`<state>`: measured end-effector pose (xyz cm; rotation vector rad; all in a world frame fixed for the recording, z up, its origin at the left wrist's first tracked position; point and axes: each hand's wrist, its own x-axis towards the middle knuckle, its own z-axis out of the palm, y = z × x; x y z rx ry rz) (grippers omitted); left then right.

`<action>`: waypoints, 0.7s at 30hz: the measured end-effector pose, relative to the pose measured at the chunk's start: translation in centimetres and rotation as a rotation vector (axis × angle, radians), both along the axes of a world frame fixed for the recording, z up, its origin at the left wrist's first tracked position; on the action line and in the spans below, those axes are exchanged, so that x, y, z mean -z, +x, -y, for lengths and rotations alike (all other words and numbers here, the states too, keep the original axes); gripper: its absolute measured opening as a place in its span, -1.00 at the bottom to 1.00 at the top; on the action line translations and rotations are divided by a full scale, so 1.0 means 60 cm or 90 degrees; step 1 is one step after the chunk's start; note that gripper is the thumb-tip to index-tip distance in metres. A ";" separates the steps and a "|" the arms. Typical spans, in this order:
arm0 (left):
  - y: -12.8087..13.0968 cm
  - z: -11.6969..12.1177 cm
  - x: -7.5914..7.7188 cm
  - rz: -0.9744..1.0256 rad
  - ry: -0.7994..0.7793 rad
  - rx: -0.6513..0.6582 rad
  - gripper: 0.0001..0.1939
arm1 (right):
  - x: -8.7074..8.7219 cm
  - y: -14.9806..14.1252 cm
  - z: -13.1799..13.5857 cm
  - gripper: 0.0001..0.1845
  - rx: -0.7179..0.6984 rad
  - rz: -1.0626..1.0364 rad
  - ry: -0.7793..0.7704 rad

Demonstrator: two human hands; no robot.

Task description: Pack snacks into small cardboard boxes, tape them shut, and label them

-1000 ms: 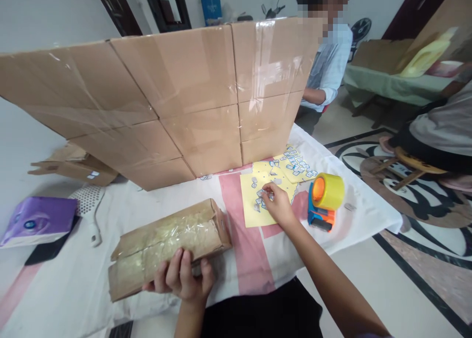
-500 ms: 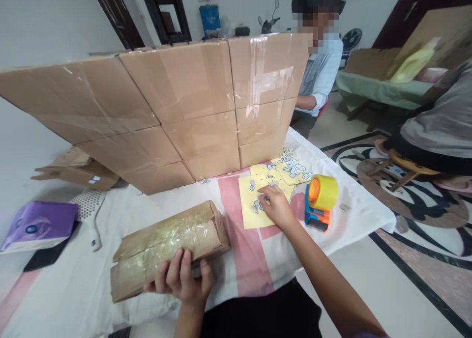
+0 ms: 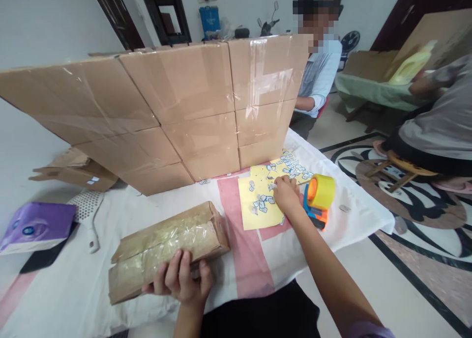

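My left hand (image 3: 184,276) grips the near side of a taped cardboard box (image 3: 165,252), its fingers lying over the top edge. The box rests tilted on the table in front of me. My right hand (image 3: 287,195) is closed in a pinch over a yellow sheet (image 3: 258,217) that carries small blue-edged white pieces. What the fingertips hold, if anything, is too small to make out. Just right of that hand stands a blue and orange tape dispenser (image 3: 320,216) with a yellow tape roll (image 3: 323,190). Behind the yellow sheet lies another with blue-edged pieces (image 3: 295,166).
A tall wall of taped cardboard boxes (image 3: 199,87) stands across the back of the table. To the left lie a purple packet (image 3: 39,225), a white slotted ladle (image 3: 88,215) and an opened carton (image 3: 77,171). One person (image 3: 319,72) sits behind the wall, another (image 3: 438,117) at right.
My right hand has moved right across the yellow sheet, and its spread fingers have closed into a pinch. The left hand stays on the box. The person at right has reached toward the bottle.
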<state>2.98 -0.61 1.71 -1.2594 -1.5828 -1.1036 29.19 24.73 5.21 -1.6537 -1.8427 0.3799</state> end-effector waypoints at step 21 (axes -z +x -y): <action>0.168 -0.060 -0.262 0.671 -0.316 0.564 -0.89 | -0.211 -0.027 0.281 -0.55 -0.425 -0.551 -0.318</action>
